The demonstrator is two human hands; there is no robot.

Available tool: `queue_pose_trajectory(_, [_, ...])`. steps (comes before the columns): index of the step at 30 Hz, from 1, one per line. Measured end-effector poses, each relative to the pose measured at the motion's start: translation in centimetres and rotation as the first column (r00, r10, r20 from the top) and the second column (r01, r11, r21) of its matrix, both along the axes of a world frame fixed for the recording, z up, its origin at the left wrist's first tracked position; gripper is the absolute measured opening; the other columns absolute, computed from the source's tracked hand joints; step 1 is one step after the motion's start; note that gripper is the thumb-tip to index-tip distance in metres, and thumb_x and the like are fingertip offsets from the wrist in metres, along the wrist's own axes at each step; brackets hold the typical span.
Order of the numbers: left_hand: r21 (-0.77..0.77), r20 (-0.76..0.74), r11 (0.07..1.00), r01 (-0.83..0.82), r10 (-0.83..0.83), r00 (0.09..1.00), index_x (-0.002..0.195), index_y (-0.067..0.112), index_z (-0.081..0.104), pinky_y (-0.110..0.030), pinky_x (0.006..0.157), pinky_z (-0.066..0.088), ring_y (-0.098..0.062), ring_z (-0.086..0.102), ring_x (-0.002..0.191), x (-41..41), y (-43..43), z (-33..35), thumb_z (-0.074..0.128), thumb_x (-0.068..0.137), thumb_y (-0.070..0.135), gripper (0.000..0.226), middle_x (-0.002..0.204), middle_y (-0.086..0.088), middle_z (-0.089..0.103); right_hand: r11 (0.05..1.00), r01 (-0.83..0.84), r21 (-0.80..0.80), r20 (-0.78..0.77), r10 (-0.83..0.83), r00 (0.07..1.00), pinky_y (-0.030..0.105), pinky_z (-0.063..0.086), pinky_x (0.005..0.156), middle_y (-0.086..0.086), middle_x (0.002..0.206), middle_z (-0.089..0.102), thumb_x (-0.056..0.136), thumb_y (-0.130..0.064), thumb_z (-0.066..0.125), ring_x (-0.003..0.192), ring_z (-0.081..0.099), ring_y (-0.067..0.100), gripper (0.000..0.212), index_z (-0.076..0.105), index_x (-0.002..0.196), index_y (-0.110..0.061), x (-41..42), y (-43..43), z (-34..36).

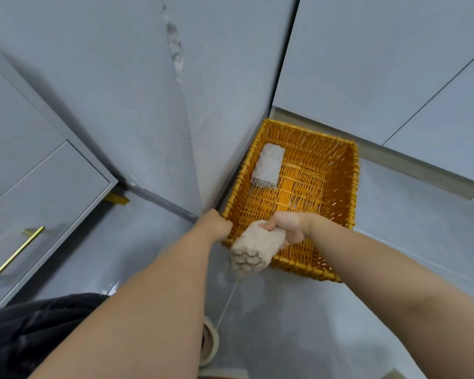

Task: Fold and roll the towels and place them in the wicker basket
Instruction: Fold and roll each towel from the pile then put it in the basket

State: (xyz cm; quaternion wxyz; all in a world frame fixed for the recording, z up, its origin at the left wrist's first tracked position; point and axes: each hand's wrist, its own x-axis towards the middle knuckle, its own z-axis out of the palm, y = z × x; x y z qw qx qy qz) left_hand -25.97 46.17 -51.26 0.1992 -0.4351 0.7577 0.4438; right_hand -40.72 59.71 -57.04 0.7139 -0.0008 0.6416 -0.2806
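A nubby beige rolled towel (253, 248) is gripped by the right hand (286, 227) above the rectangular woven wicker basket (352, 187), whose corner is clasped by the left hand (215, 224).

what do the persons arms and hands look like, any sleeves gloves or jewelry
Both forearms are bare up to the bottom edge of the picture, with no sleeves in view. The left hand and the right hand wear no gloves, and no watch or bracelet shows on either wrist. Rings cannot be ruled out, because the fingers are mostly hidden. Dark clothing shows at lower left.
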Motion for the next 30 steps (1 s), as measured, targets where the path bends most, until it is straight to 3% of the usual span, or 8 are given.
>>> queue_pose_trajectory(3, [0.072, 0.025, 0.997, 0.007, -0.009, 1.0, 0.138, 0.001, 0.039, -0.028, 0.082, 0.037, -0.027, 0.052, 0.115, -0.1, 0.2, -0.7, 0.051, 0.095, 0.021, 0.049, 0.129, -0.014, 0.053, 0.981, -0.193, 0.009, 0.166, 0.188, 0.968, 0.036, 0.046, 0.088, 0.012, 0.108, 0.054, 0.093, -0.018, 0.047, 0.101, 0.054, 0.025, 0.026, 0.047, 0.117, -0.007, 1.2, 1.0, -1.2])
queue_pose_trajectory(6, [0.095, 0.045, 0.995, 0.024, -0.028, 0.999, 0.103, 0.014, 0.048, -0.024, 0.07, 0.038, -0.01, 0.043, 0.07, -0.1, 0.2, -1.6, 0.051, 0.094, 0.018, 0.011, 0.079, 0.003, 0.041, 0.964, -0.258, -0.058, 0.254, 0.264, 0.931, 0.032, 0.049, 0.089, 0.007, 0.11, 0.059, 0.081, -0.024, 0.054, 0.103, 0.058, 0.02, 0.034, 0.054, 0.113, -0.01, 1.6, 1.5, -2.0])
queue_pose_trajectory(11, [0.106, 0.097, 0.991, 0.086, -0.097, 0.991, 0.071, 0.017, 0.039, -0.022, 0.051, 0.037, -0.011, 0.042, 0.061, 0.1, 0.9, -2.9, 0.057, 0.091, 0.021, 0.027, 0.071, 0.0, 0.042, 0.982, -0.167, -0.085, 0.02, 0.169, 0.985, 0.034, 0.052, 0.087, 0.006, 0.108, 0.063, 0.092, -0.015, 0.058, 0.1, 0.062, 0.019, 0.018, 0.057, 0.109, -0.012, -2.1, 1.7, -0.4])
queue_pose_trajectory(15, [-0.025, 0.132, 0.993, 0.118, -0.113, 0.985, 0.089, 0.007, 0.055, -0.028, 0.056, 0.044, -0.025, 0.058, 0.078, -0.4, 1.6, -3.5, 0.056, 0.085, 0.01, 0.006, 0.09, -0.014, 0.059, 0.971, -0.239, 0.011, -0.163, 0.237, 0.958, 0.04, 0.054, 0.09, 0.01, 0.112, 0.065, 0.089, -0.013, 0.063, 0.1, 0.066, 0.02, 0.025, 0.058, 0.113, -0.008, -3.9, 0.6, -0.8])
queue_pose_trajectory(18, [-0.054, 0.158, 0.988, 0.148, -0.138, 0.978, 0.101, 0.007, 0.06, -0.028, 0.055, 0.044, -0.022, 0.055, 0.073, -0.7, 1.6, -3.4, 0.053, 0.083, 0.007, 0.019, 0.096, -0.013, 0.061, 0.95, -0.305, 0.074, -0.221, 0.314, 0.924, 0.038, 0.054, 0.089, 0.005, 0.115, 0.064, 0.09, -0.015, 0.064, 0.103, 0.064, 0.018, 0.045, 0.048, 0.131, -0.007, -2.9, -0.5, -2.6])
queue_pose_trajectory(22, [-0.038, 0.245, 0.975, 0.218, -0.202, 0.948, 0.118, -0.002, 0.058, -0.028, 0.058, 0.045, -0.028, 0.063, 0.094, -0.6, 1.0, -3.3, 0.052, 0.083, 0.004, 0.035, 0.111, -0.017, 0.062, 0.893, -0.418, 0.167, -0.335, 0.45, 0.828, 0.034, 0.046, 0.098, 0.006, 0.139, 0.047, 0.089, -0.013, 0.061, 0.124, 0.047, 0.022, 0.056, 0.041, 0.141, -0.009, 0.2, -2.0, -5.8])
queue_pose_trajectory(27, [0.013, 0.315, 0.954, 0.3, -0.289, 0.904, 0.112, 0.002, 0.056, -0.026, 0.054, 0.047, -0.019, 0.052, 0.065, 0.0, 0.4, -2.8, 0.052, 0.085, 0.002, 0.027, 0.081, -0.008, 0.05, 0.958, -0.278, 0.066, -0.544, 0.268, 0.795, 0.023, 0.047, 0.072, 0.003, 0.102, 0.064, 0.082, -0.023, 0.073, 0.094, 0.059, 0.016, 0.03, 0.067, 0.106, -0.006, 2.9, -2.1, -7.9])
queue_pose_trajectory(30, [-0.033, 0.318, 0.943, 0.332, -0.305, 0.898, 0.111, 0.003, 0.053, -0.026, 0.061, 0.048, -0.018, 0.05, 0.066, 0.1, 0.4, -2.5, 0.052, 0.087, 0.003, 0.024, 0.079, -0.007, 0.046, 0.982, -0.185, 0.029, -0.628, 0.162, 0.761, 0.028, 0.051, 0.067, 0.001, 0.081, 0.063, 0.078, -0.026, 0.077, 0.076, 0.059, 0.013, 0.024, 0.071, 0.087, -0.005, 4.2, -1.9, -8.4])
